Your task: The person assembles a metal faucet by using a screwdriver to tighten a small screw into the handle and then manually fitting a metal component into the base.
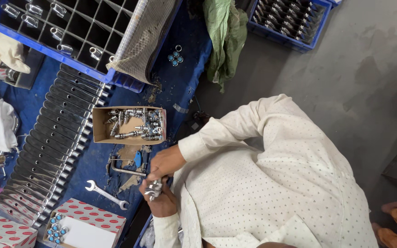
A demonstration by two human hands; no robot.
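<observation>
Now | both hands grip a small shiny metal fitting (153, 188) near the table edge | right hand (165, 161) clenched above it, left hand (162, 201) cupping below | likely hard, slippery, weighty; best held around its body | cardboard box of fittings (98, 129) nearby

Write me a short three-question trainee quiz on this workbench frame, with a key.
1. True or false: both hands close on one small shiny metal part.
2. What does the small open cardboard box hold? A) chrome fittings B) blue caps C) rags
3. Which tool lies on the blue bench cover between the row of black handles and the hands?

Key: 1. true. 2. A, chrome fittings. 3. a spanner.
</observation>
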